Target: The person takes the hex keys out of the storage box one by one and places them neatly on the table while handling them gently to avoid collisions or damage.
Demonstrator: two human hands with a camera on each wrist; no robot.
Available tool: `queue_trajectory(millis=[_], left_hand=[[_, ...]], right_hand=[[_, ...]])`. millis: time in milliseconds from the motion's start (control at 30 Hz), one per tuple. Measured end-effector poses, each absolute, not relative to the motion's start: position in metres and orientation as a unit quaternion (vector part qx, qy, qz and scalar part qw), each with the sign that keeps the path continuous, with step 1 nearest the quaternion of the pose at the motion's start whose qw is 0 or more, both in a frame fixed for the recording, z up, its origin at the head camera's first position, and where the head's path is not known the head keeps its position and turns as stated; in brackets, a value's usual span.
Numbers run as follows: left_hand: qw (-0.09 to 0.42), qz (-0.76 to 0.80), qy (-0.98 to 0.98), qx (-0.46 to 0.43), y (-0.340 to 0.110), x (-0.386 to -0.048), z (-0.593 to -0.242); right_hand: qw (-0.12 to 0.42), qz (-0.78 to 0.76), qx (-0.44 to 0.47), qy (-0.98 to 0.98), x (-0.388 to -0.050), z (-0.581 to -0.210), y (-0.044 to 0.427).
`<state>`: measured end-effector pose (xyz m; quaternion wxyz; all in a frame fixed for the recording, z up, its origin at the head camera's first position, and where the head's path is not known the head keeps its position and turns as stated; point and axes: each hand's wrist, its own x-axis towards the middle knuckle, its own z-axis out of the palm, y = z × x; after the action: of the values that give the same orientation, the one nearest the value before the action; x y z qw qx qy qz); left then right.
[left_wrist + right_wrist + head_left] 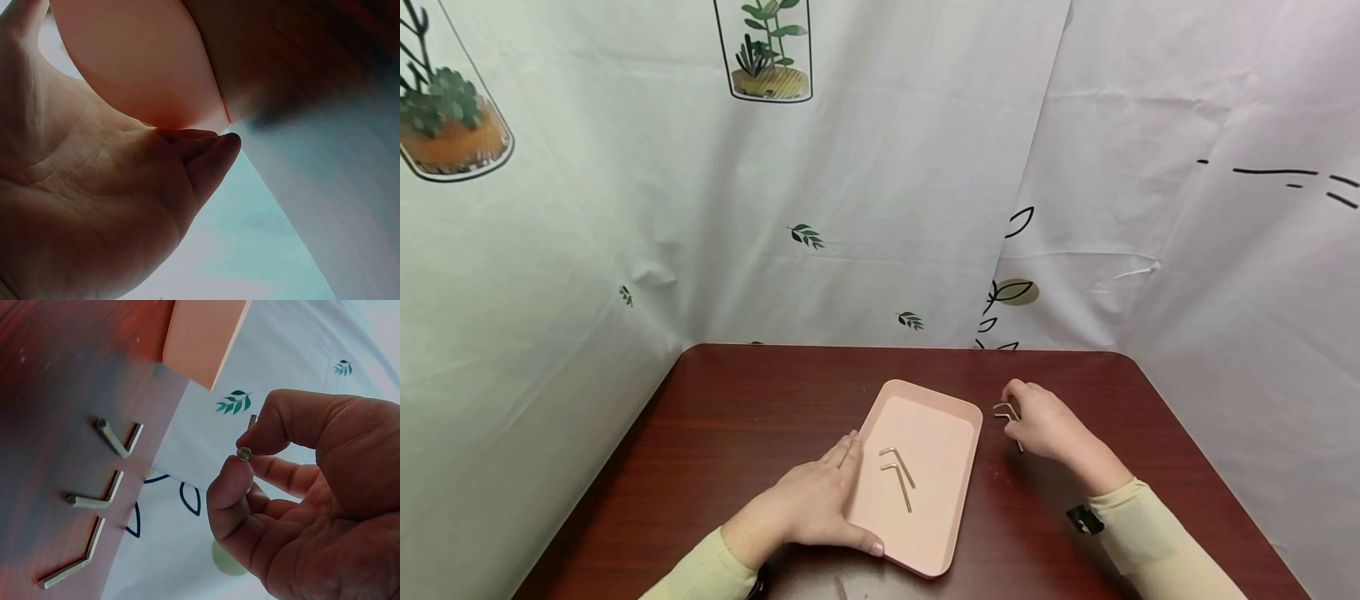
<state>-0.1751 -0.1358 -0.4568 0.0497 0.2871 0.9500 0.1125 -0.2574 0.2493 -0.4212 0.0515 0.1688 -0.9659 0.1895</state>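
Note:
My left hand (812, 500) lies along the left side of a pink tray (936, 442), fingers extended and touching it, thumb at the near edge. The palm faces the tray wall (131, 56) in the left wrist view. Inside the tray lie two brass-coloured hex keys, one (904, 468) just beyond the other (903, 488). To the right of the tray, my right hand (1048, 425) pinches a hex key (244, 453), seen end-on, between thumb and finger. Three more hex keys lie on the table by that hand: one (112, 439), a second (90, 502), a third (65, 574). In the head view the hand partly hides them.
The dark red wooden table (760, 400) has rounded far corners. White curtains (880, 183) with plant prints hang behind it and at both sides. A small black object (1085, 520) sits by the right sleeve's cuff.

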Motion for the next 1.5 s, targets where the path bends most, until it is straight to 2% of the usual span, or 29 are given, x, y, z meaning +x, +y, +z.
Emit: queue_trajectory(millis=[367,1500], left_hand=[[0.051,0.115,0.950,0.286,-0.135,-0.175,-0.456],[0.051,0.117,0.950,0.285,-0.136,-0.175,-0.457]], right_hand=[[0.072,0.190,0.166,-0.965,-0.259,-0.423,0.265],[0.041,0.190,0.130,-0.972,-0.270,-0.431,0.313]])
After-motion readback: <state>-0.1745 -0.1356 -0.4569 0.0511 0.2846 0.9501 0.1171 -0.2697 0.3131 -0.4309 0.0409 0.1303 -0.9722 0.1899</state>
